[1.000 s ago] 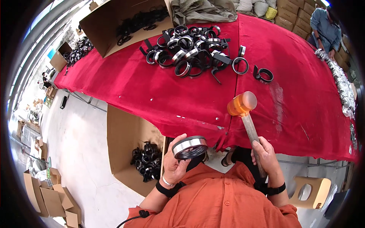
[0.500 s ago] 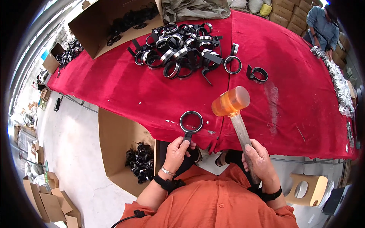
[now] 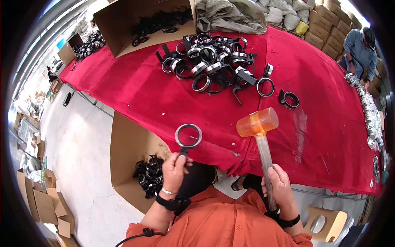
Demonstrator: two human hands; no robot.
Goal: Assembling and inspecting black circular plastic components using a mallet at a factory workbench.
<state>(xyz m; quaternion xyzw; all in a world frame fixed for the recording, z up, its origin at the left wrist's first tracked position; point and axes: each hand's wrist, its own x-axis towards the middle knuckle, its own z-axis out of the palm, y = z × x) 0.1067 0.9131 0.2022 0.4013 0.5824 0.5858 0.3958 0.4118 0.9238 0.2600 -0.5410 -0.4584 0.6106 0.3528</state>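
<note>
My left hand is closed on the short black stem of a ring clamp, a black ring with a silver band. It is held up over the table's near edge, its round opening facing me. My right hand grips the wooden handle of a mallet, whose translucent orange head is raised above the red cloth, to the right of the ring. Farther back lies a heap of similar ring clamps. A single ring clamp rests apart from the heap, on its right.
Red cloth covers the table. An open carton with black parts and a grey-green tarp stand at the back. Below the near edge, another carton holds ring clamps. A yellowish stool is at lower right; a co-worker stands far right.
My left hand has carried the ring clamp leftward, away from the mallet. The whole view has shifted, so the table sits lower and farther right. Both hands keep their grip.
</note>
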